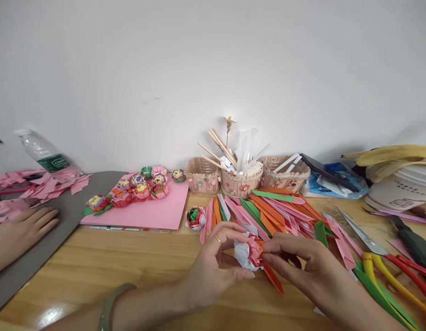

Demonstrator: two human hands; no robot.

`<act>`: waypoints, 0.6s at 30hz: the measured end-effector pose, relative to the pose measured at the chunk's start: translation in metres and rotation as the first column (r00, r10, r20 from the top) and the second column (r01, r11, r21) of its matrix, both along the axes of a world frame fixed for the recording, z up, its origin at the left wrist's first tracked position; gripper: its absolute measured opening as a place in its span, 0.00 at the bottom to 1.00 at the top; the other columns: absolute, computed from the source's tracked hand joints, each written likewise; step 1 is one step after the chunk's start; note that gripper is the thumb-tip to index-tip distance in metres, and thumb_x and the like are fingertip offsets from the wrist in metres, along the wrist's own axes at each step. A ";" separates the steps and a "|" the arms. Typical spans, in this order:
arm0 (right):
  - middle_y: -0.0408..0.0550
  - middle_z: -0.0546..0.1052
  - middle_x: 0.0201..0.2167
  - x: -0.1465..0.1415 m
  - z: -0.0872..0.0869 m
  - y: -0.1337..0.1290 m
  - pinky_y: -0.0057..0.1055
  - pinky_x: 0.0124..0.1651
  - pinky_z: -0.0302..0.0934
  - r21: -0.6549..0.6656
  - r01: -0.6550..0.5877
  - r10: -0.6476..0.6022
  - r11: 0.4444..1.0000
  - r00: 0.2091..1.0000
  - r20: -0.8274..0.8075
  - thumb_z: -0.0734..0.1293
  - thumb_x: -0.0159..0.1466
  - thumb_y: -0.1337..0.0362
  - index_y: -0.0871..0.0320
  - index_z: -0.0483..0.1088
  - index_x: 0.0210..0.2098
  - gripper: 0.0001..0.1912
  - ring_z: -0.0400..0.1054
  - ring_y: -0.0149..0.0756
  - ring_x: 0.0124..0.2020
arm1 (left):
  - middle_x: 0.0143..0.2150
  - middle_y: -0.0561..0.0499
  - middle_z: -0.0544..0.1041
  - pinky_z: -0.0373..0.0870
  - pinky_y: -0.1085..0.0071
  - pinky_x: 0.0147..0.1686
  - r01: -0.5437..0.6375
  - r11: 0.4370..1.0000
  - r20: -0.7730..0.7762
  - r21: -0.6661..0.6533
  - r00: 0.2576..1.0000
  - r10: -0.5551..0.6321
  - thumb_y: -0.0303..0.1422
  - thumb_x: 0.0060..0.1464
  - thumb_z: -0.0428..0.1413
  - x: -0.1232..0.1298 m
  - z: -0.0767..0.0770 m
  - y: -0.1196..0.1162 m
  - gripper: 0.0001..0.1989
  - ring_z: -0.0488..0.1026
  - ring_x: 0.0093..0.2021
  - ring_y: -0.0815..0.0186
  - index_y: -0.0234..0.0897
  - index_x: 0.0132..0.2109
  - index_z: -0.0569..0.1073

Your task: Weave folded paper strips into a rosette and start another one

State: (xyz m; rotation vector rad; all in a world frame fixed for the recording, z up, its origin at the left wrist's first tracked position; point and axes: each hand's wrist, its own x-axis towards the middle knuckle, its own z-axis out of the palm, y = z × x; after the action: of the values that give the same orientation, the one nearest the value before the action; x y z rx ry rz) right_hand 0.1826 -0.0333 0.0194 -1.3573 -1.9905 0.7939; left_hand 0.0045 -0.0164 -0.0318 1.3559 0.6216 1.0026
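Observation:
My left hand (213,266), with a ring and a green bangle, holds a folded paper flower (246,253) between thumb and fingers. The flower is white on its left side and pink on its right. At its right edge my right hand (296,259) pinches the pink and orange folds. Orange, pink, green and white folded paper strips (268,216) lie spread behind both hands. Just left of the strips sits a small finished paper flower (195,217) with a green centre.
Several paper flowers (142,190) rest on pink sheets (161,216). Three small baskets (202,177) stand by the wall. Scissors (371,243) and a pot (402,184) are at right. Another person's hand (30,230) lies on a grey board (66,220) near a bottle (43,151).

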 end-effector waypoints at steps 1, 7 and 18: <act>0.41 0.71 0.17 0.000 -0.002 0.000 0.23 0.20 0.54 0.009 0.013 -0.013 1.000 1.000 0.015 0.61 0.58 0.65 0.55 0.70 0.22 0.10 0.61 0.29 0.19 | 0.48 0.51 0.59 0.68 0.73 0.36 0.006 1.000 -0.012 0.011 1.000 -0.006 0.28 0.41 0.63 0.000 0.000 0.000 0.19 0.68 0.45 0.65 0.46 0.42 0.69; 0.40 0.70 0.18 -0.001 -0.015 -0.004 0.23 0.20 0.55 0.087 0.083 -0.084 0.993 0.996 0.010 0.65 0.56 0.66 0.56 0.68 0.25 0.04 0.62 0.28 0.19 | 0.49 0.52 0.57 0.66 0.73 0.39 0.013 1.000 -0.005 0.022 1.000 -0.013 0.26 0.42 0.63 0.000 0.000 -0.001 0.20 0.67 0.45 0.66 0.47 0.42 0.68; 0.44 0.72 0.22 -0.003 -0.002 -0.012 0.22 0.21 0.61 0.490 0.022 -0.056 0.871 0.997 0.055 0.60 0.61 0.69 0.58 0.68 0.31 0.06 0.65 0.27 0.20 | 0.48 0.52 0.57 0.66 0.74 0.37 -0.012 1.000 0.169 -0.021 0.986 0.016 0.25 0.41 0.63 0.004 -0.008 0.002 0.21 0.66 0.44 0.67 0.46 0.42 0.66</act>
State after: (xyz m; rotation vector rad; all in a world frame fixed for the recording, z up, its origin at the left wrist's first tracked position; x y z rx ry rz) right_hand 0.1798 -0.0456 0.0170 -1.1232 -2.0245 0.1931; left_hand 0.0086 -0.0143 -0.0394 1.2355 0.5130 1.1070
